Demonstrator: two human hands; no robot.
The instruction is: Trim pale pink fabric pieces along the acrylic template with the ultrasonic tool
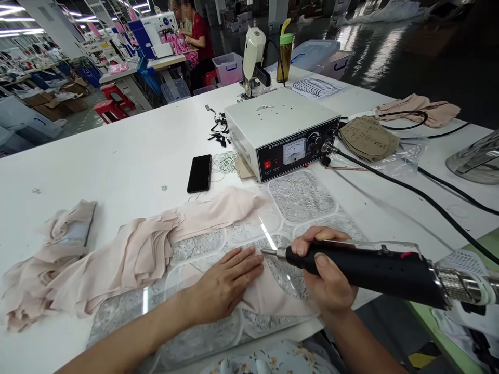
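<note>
In my right hand (331, 275) is a black ultrasonic welding handpiece (362, 270), gripped around its body. Its metal tip (273, 252) points left and ends close to the fingertips of my left hand (230, 278). That left hand lies flat, fingers stretched out, on a pale pink fabric piece (268, 293). Under the fabric is a clear sheet over a grey stone-patterned mat (206, 340). Whether the tip touches the cloth, I cannot tell. More pale pink fabric pieces (128, 254) lie in overlapping layers to the left.
A control box (280, 130) with a dial stands at the back, its black cable (421, 195) running right. Near it are a phone (199, 174), a cutting machine (254, 59), a drink bottle (285, 57), brown card patterns (368, 137) and a glass jar (477, 158). A co-worker (200, 39) sits beyond.
</note>
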